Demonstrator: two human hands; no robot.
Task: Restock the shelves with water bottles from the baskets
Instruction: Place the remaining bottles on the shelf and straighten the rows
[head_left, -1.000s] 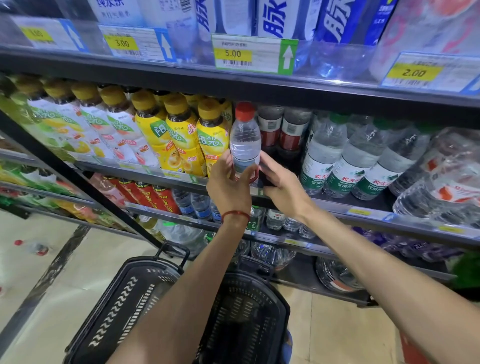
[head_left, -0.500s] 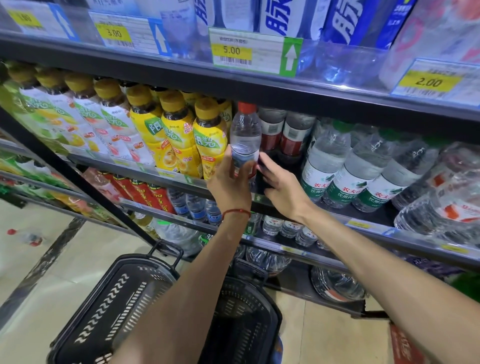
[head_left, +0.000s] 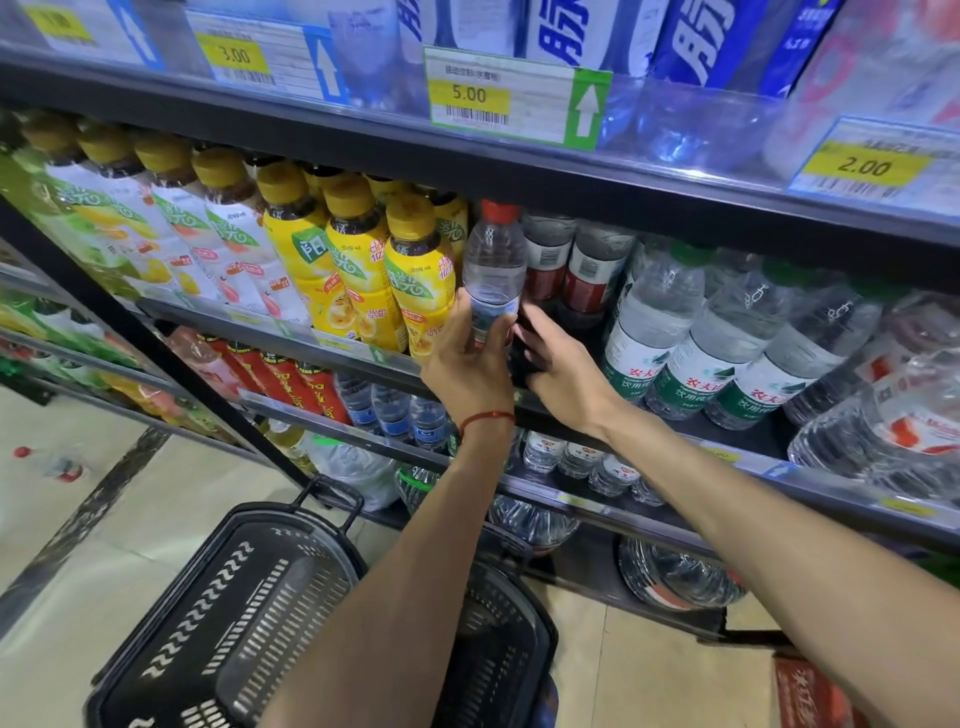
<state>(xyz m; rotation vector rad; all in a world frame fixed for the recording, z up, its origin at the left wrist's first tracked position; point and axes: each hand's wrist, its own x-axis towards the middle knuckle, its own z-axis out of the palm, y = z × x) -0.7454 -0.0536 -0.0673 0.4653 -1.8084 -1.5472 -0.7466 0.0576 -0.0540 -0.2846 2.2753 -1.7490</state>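
A clear water bottle with a red cap (head_left: 492, 260) stands upright at the front of the middle shelf (head_left: 623, 431), between yellow tea bottles and dark-labelled bottles. My left hand (head_left: 467, 358), with a red string at the wrist, grips its lower half. My right hand (head_left: 558, 364) reaches in just right of the bottle with fingers spread, touching its side or the dark gap behind it; it holds nothing that I can see. Below my arms sit two black plastic baskets (head_left: 223, 613), and no bottles show in the parts I can see.
Yellow tea bottles (head_left: 363, 270) crowd the shelf to the left, green-labelled water bottles (head_left: 691, 343) to the right. The upper shelf edge with price tags (head_left: 498, 96) hangs close above. Lower shelves hold small water bottles (head_left: 571, 457). A loose bottle (head_left: 52, 462) lies on the tiled floor.
The water bottle has moved further back into the shelf row, its cap now just under the upper shelf edge. My hands went with it and the view shifted closer.
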